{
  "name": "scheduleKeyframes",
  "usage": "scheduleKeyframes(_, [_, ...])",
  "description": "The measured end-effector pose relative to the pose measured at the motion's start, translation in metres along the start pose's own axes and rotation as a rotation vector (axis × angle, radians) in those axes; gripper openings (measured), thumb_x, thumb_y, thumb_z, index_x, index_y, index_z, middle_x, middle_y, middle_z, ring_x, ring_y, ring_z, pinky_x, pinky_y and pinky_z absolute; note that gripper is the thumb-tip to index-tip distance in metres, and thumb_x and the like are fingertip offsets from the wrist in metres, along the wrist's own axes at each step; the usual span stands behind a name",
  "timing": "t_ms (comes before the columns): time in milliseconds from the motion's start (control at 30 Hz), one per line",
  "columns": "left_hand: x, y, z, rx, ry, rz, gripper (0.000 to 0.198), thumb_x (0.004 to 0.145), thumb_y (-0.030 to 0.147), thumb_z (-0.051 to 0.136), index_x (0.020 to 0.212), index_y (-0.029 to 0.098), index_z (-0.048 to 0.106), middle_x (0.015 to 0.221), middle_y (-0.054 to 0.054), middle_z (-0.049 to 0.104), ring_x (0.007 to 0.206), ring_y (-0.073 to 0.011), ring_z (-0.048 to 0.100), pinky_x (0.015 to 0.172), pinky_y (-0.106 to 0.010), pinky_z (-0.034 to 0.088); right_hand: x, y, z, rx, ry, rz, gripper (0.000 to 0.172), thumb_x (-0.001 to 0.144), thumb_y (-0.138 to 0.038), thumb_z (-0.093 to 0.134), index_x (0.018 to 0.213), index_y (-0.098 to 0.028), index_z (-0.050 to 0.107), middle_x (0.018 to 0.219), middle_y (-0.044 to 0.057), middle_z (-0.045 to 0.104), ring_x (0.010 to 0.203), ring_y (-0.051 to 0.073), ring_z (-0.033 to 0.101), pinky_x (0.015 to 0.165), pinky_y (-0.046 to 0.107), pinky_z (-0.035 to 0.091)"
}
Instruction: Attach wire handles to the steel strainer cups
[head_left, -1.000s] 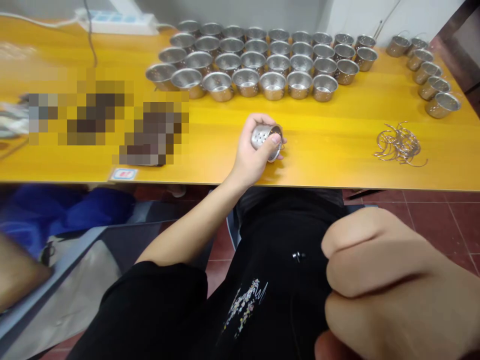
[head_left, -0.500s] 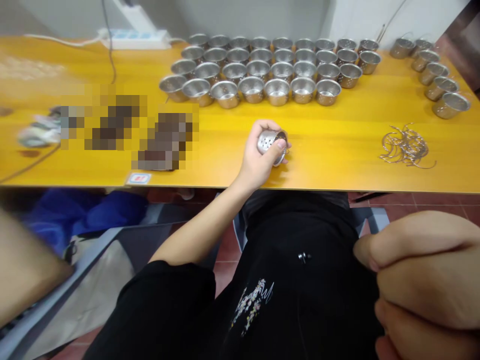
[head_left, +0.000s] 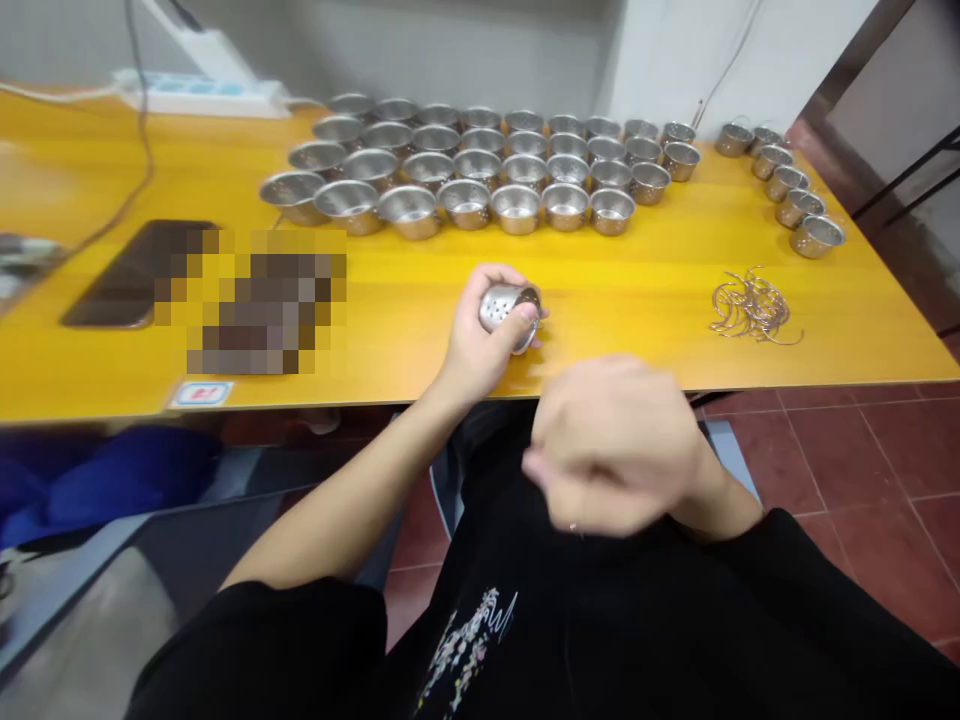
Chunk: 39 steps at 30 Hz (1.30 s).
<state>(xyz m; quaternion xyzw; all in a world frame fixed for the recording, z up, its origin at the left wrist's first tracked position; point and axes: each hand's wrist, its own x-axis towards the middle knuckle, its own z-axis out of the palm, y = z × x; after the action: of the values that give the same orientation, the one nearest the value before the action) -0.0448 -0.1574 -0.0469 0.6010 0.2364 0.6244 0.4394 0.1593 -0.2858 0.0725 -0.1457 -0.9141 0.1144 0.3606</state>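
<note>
held cup (head_left: 496, 308): shiny metal | wires (head_left: 757, 312): seemingly metal | tabletop (head_left: 630, 310): glossy

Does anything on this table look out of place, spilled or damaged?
Only the curved wires look untidy: they lie in a tangled heap on the table, while perforated metal cups stand in rows. One tilted cup is held in your left hand. I see nothing spilled or damaged.

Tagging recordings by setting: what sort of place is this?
Probably a small workshop: rows of round perforated silver metal cups, a tangled heap of thin curved metal wires, and a long yellow table bearing both.
</note>
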Motion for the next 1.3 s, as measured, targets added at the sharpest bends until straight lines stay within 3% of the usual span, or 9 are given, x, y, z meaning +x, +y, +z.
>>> scheduleKeyframes(67, [0.002,0.002,0.003,0.038,0.018,0.062,0.062,0.107,0.075,0.107,0.127,0.028,0.073,0.109,-0.002,0.081,0.078,-0.0168,0.083,0.065,-0.022,0.071,0.004,0.032,0.015,0.196,0.433,0.12,0.037,0.128,-0.027,0.073,0.095,-0.027,0.056,0.085,-0.003,0.058,0.07,0.017,0.061,0.072,0.032,0.06])
scheduleKeyframes(167, [0.003,0.004,0.005,0.072,0.038,0.107,0.065,0.106,0.079,0.107,0.122,0.026,0.074,0.107,-0.003,0.08,0.08,-0.0162,0.08,0.068,-0.022,0.07,0.008,0.073,0.042,0.397,0.655,0.399,0.052,0.13,-0.053,0.083,0.101,-0.029,0.048,0.09,-0.002,0.053,0.076,0.018,0.06,0.074,0.031,0.06])
scheduleKeyframes(267, [0.003,0.003,0.005,0.023,-0.008,0.098,0.06,0.111,0.076,0.104,0.129,0.027,0.074,0.107,-0.003,0.081,0.075,-0.0169,0.079,0.058,-0.022,0.066,0.006,0.098,0.066,0.577,0.741,0.542,0.06,0.128,-0.075,0.082,0.109,-0.029,0.048,0.098,-0.001,0.056,0.074,0.016,0.059,0.068,0.029,0.06])
scheduleKeyframes(367, [0.003,-0.001,0.003,-0.017,-0.046,0.134,0.053,0.114,0.07,0.102,0.133,0.028,0.075,0.109,-0.003,0.081,0.071,-0.0159,0.076,0.054,-0.021,0.064,0.003,0.106,0.077,0.641,0.74,0.638,0.062,0.123,-0.082,0.086,0.118,-0.029,0.054,0.116,0.004,0.065,0.073,0.014,0.059,0.064,0.029,0.06])
scheduleKeyframes(500, [0.005,-0.006,-0.002,0.049,0.005,0.198,0.054,0.113,0.073,0.103,0.129,0.027,0.078,0.109,-0.003,0.076,0.076,-0.0142,0.071,0.062,-0.02,0.062,0.004,0.103,0.079,0.7,0.702,0.656,0.057,0.119,-0.077,0.091,0.123,-0.027,0.062,0.125,0.007,0.072,0.079,0.016,0.066,0.07,0.031,0.066])
scheduleKeyframes(633, [0.005,-0.008,-0.005,0.126,0.029,0.172,0.062,0.108,0.081,0.105,0.128,0.028,0.079,0.111,-0.004,0.077,0.086,-0.0171,0.072,0.073,-0.023,0.064,0.006,0.096,0.076,0.715,0.638,0.678,0.057,0.117,-0.077,0.093,0.117,-0.026,0.066,0.111,0.005,0.074,0.085,0.019,0.07,0.078,0.033,0.067])
scheduleKeyframes(800, [0.004,-0.009,-0.003,0.053,0.022,0.192,0.053,0.113,0.071,0.105,0.132,0.028,0.08,0.112,-0.004,0.083,0.083,-0.016,0.074,0.073,-0.023,0.062,0.009,0.09,0.068,0.644,0.513,0.669,0.071,0.123,-0.088,0.08,0.096,-0.025,0.066,0.089,0.002,0.069,0.076,0.02,0.061,0.074,0.034,0.056])
scheduleKeyframes(1133, [0.006,-0.003,0.001,0.017,0.032,0.204,0.046,0.112,0.064,0.106,0.128,0.028,0.082,0.109,-0.004,0.086,0.072,-0.0131,0.071,0.065,-0.021,0.06,0.01,0.089,0.069,0.612,0.484,0.643,0.073,0.127,-0.089,0.073,0.094,-0.025,0.065,0.085,0.0,0.064,0.074,0.02,0.052,0.073,0.036,0.045])
scheduleKeyframes(1300, [0.006,-0.005,0.002,0.034,0.049,0.18,0.055,0.11,0.074,0.105,0.125,0.028,0.078,0.107,-0.003,0.082,0.07,-0.0129,0.068,0.064,-0.023,0.06,0.01,0.092,0.07,0.575,0.457,0.664,0.076,0.128,-0.094,0.068,0.094,-0.025,0.064,0.087,0.001,0.065,0.076,0.021,0.054,0.073,0.036,0.048])
